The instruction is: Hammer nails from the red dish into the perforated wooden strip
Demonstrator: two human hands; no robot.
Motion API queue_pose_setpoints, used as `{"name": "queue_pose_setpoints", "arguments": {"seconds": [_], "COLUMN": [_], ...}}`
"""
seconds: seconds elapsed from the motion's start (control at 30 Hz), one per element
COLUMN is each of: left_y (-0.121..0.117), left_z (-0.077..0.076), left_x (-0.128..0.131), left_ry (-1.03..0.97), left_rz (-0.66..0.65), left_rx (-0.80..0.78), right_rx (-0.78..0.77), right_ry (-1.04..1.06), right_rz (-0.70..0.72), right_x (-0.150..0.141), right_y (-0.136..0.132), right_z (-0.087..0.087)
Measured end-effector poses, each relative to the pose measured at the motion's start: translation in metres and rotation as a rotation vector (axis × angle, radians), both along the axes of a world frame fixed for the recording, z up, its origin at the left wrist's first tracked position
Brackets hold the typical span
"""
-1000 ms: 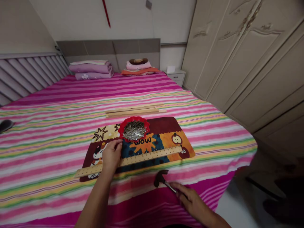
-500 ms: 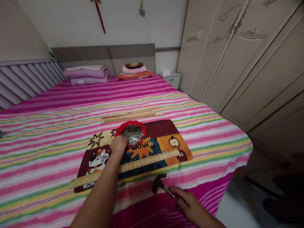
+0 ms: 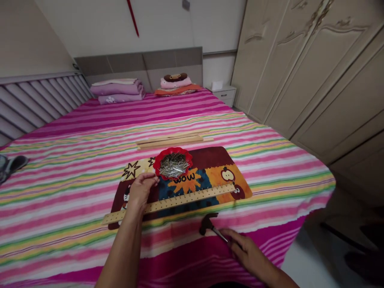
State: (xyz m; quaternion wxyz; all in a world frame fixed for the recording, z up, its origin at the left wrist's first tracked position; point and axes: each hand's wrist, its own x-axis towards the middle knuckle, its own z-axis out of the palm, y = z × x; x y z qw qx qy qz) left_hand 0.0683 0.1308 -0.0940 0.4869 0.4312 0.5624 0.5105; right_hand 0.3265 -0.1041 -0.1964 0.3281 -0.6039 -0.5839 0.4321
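My left hand (image 3: 141, 189) is beside the near left rim of a red scalloped bowl (image 3: 157, 169), thumb and fingertips pinched together. Whatever lies between those fingertips is too small to make out. A heap of metal nails (image 3: 175, 165) fills the bowl. Below it, a long wooden strip (image 3: 180, 199) with rows of small holes lies across a patterned mat (image 3: 207, 158); several nails stand upright along its right part. My left forearm crosses over the strip's left part. In my right hand (image 3: 241, 247) is a claw hammer (image 3: 207, 225), gripped by its handle, head pointing left over the bed's near edge.
Wooden strips (image 3: 171, 141) lie behind the bowl on the striped bedspread (image 3: 75, 168). Folded bedding (image 3: 120, 91) is stacked by the headboard (image 3: 126, 64). A dark grey object (image 3: 13, 166) rests at the far left. Wardrobes (image 3: 300, 72) line the right side.
My left hand has come out of the nails and moved left, just outside the bowl, fingertips pinched. My right hand still holds the hammer low in front. The view has shifted slightly.
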Motion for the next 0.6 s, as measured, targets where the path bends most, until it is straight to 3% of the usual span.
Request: {"name": "queue_pose_setpoints", "arguments": {"seconds": [0.33, 0.6], "left_y": [-0.053, -0.065], "left_z": [-0.017, -0.038], "left_x": [-0.043, -0.049], "left_ry": [-0.047, 0.089], "left_rz": [0.043, 0.090], "left_rx": [-0.172, -0.080], "right_rx": [-0.024, -0.008], "right_ry": [-0.030, -0.063], "right_rz": [-0.030, -0.020], "right_x": [-0.004, -0.002], "right_y": [-0.001, -0.002], "right_z": [0.005, -0.001]}}
